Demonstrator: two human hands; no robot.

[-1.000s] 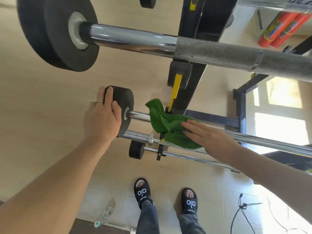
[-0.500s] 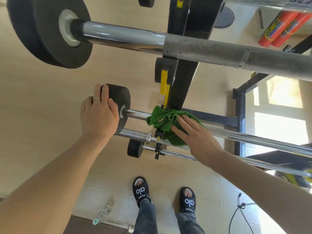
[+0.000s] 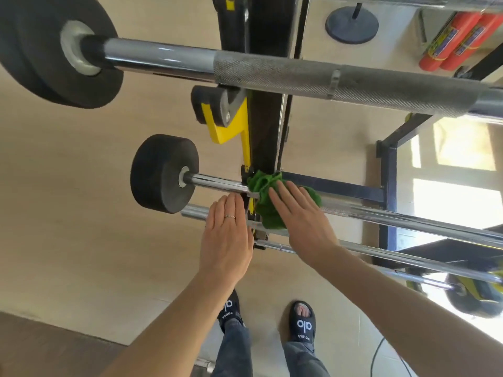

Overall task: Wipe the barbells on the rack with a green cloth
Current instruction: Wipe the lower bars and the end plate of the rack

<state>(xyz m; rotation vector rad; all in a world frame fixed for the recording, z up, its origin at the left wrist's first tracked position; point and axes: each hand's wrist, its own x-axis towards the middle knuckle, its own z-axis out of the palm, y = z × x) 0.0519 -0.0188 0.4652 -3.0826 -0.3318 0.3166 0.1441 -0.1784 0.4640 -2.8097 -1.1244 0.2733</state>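
The left hand (image 3: 227,235) had let go of the black weight (image 3: 163,172) and lay flat, holding nothing. The flat right hand (image 3: 302,221) pushed the green cloth (image 3: 268,202) along the bar (image 3: 217,182), so wiping went on.

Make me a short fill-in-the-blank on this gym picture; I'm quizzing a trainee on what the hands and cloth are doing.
1. The right hand presses a cloth whose colour is ____.
2. The ring is on the ____ hand.
3. The bracket under the top barbell is coloured ____.
4. On the person's feet are black ____.

Missing words: green; left; yellow; sandals
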